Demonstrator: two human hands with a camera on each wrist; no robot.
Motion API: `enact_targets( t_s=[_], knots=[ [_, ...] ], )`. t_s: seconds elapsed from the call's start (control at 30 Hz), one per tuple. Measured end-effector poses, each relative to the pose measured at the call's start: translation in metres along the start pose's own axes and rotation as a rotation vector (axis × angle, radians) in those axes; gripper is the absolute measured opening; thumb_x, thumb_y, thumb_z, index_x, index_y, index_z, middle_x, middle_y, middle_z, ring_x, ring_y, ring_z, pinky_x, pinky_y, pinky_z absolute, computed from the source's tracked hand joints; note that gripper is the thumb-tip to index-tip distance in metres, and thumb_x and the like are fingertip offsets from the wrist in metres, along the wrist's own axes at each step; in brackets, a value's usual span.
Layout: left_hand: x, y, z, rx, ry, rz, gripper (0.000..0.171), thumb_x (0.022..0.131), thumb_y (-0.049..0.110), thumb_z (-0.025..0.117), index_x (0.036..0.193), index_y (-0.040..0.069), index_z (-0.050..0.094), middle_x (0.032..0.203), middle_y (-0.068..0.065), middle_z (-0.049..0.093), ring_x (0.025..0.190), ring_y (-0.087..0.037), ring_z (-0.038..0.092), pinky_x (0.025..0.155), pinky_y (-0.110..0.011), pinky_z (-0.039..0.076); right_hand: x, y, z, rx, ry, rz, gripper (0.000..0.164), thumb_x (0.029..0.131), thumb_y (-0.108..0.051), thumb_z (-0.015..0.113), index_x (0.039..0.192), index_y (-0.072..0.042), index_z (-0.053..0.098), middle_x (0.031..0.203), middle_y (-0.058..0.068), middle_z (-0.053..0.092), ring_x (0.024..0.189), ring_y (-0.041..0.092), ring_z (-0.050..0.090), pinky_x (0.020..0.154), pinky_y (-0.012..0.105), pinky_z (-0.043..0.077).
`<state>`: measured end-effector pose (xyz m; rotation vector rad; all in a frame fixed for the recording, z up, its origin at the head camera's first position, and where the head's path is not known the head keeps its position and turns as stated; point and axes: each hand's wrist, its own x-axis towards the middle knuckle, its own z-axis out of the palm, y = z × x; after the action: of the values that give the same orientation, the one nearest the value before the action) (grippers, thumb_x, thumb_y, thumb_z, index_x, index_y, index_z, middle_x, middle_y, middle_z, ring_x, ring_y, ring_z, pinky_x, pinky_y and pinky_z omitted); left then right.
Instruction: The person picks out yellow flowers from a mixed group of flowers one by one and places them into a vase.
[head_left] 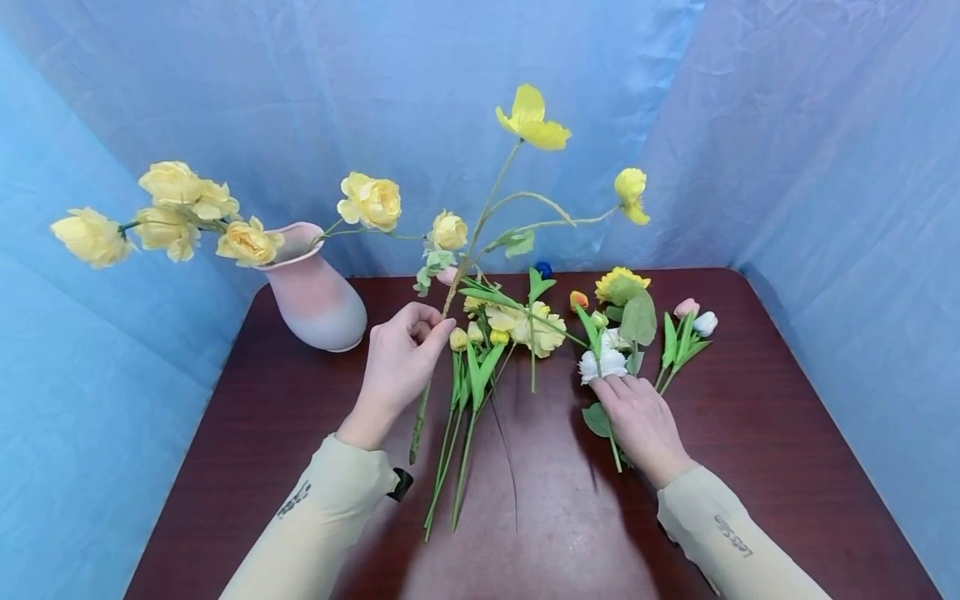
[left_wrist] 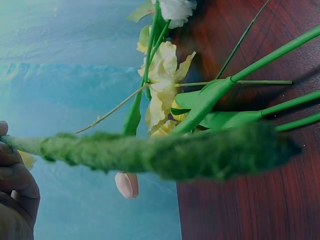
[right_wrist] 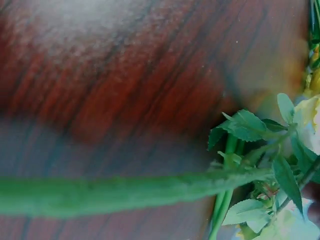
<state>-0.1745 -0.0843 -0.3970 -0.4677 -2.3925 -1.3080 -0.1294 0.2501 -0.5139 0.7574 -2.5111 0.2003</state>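
My left hand point(head_left: 403, 357) pinches the stem of a tall yellow poppy-like flower point(head_left: 534, 123), raised upright over the table. The stem's fuzzy green lower end point(left_wrist: 165, 155) fills the left wrist view. A yellow bud point(head_left: 632, 193) branches off to the right. My right hand point(head_left: 641, 421) grips a green stem beneath a white flower point(head_left: 602, 365), among mixed blooms; its fingertips are partly hidden. Leaves point(right_wrist: 247, 125) and a close, blurred stem point(right_wrist: 125, 195) show in the right wrist view, without the hand. Yellow tulips point(head_left: 474, 335) lie between the hands.
A pink and grey vase point(head_left: 318, 300) stands at the back left, holding yellow roses point(head_left: 251, 242) that spread both ways. Pink and white tulips point(head_left: 686, 333) lie at the right. Blue cloth point(head_left: 300, 108) encloses the dark red table point(head_left: 562, 517).
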Motion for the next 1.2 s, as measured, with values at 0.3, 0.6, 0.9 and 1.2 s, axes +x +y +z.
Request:
enact_targets(
  t_s=[0.3,0.6,0.9,1.2],
  knots=[
    [-0.002,0.0,0.001,-0.009,-0.025,-0.032,0.011,0.092,0.021,0.067,0.087,0.013,0.061,0.054,0.003,0.049,0.044,-0.01,0.041,0.044,-0.032,0.037,0.009,-0.005,-0.002,0.096,-0.09,0.103,0.048,0.08,0.001,0.049,0.12,-0.017,0.068,0.089,0.003,0.069,0.076,0.026,0.054,0.064,0.042,0.036],
    [-0.004,0.0,0.001,-0.004,-0.027,-0.031,0.011,0.091,0.019,0.068,0.086,0.013,0.06,0.054,0.003,0.049,0.045,-0.011,0.042,0.045,-0.032,0.038,0.055,-0.04,-0.001,0.467,-0.209,0.54,0.033,0.097,-0.041,0.056,0.102,-0.012,0.072,0.088,0.004,0.071,0.078,0.02,0.065,0.071,0.044,0.053],
    [-0.007,0.001,0.003,-0.031,-0.049,-0.044,0.011,0.092,0.021,0.067,0.087,0.014,0.06,0.054,0.002,0.049,0.045,-0.012,0.042,0.046,-0.032,0.037,0.081,-0.057,0.016,0.771,-0.434,0.81,0.032,0.095,-0.031,0.059,0.083,-0.002,0.067,0.055,0.004,0.056,0.05,0.016,0.05,0.054,0.031,0.041],
    [-0.01,-0.001,0.001,-0.027,-0.045,-0.049,0.011,0.092,0.021,0.066,0.086,0.014,0.06,0.054,0.002,0.048,0.045,-0.014,0.042,0.046,-0.032,0.037,0.07,-0.049,0.004,1.079,-0.26,1.02,0.027,0.1,-0.025,0.053,0.097,0.0,0.063,0.056,0.006,0.052,0.038,0.011,0.037,0.036,0.021,0.03]
  ],
)
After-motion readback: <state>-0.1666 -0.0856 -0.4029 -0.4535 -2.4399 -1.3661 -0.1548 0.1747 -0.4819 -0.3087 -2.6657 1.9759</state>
